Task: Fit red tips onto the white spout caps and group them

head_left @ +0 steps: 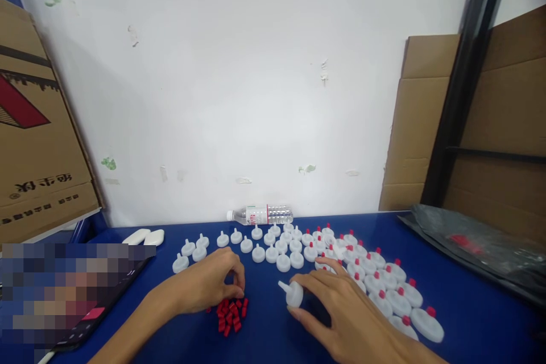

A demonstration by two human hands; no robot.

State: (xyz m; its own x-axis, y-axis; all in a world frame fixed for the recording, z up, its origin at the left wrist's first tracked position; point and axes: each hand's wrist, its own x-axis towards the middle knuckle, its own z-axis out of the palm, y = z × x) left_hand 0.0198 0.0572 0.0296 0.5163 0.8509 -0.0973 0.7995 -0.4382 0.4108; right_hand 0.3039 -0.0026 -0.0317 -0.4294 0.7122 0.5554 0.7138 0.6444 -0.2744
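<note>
In my right hand (336, 301) a white bottle cap with a nozzle (294, 294) is gripped between thumb and forefinger, its thin spout tilted up to the left. My left hand (215, 278) is closed in a pinch at the far edge of a small pile of red tip caps (229, 318); whatever its fingertips hold is hidden. Beyond both hands stand several white nozzle caps with bare spouts (258, 253). On the right, partly behind my right hand, are several white nozzle caps with red tips (400, 300).
A clear plastic bottle (273, 214) lies against the wall. At left are a partly blurred dark device (85, 330), white oval objects (154, 238) and a cardboard box (42, 125). A grey plastic bag (482, 250) lies at right on the blue table (264, 347).
</note>
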